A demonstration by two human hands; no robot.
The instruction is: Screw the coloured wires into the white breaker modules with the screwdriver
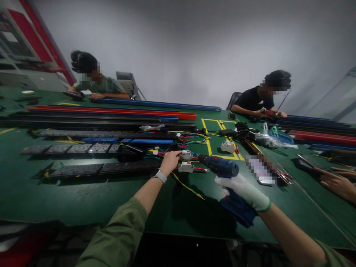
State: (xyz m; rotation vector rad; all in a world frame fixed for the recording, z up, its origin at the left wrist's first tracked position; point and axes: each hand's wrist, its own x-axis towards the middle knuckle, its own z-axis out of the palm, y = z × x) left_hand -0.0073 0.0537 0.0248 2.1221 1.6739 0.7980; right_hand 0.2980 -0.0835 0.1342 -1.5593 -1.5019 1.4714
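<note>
My bare left hand (pixel 171 162), with a watch at the wrist, is closed on a white circuit breaker (pixel 187 155) that has wires on both sides. Just nearer to me lies a second circuit breaker (pixel 185 167) with a red-tipped wire. In a white glove, my right hand (pixel 244 190) grips a blue cordless drill (pixel 222 166). The drill's tip points left at the first breaker; whether it touches a screw is too small to tell. Black socket strips (pixel 105 168) run left from the wires. A yellow-green wire (pixel 189 186) trails across the table below the breakers.
The green table (pixel 111 202) bears another breaker (pixel 228 147), a phone (pixel 261 170), a cable bundle (pixel 253 148) and plastic bags (pixel 275 140). Blue, orange and black profiles (pixel 111 112) lie farther back. Two people sit opposite; another person's hands (pixel 338 183) are at the right.
</note>
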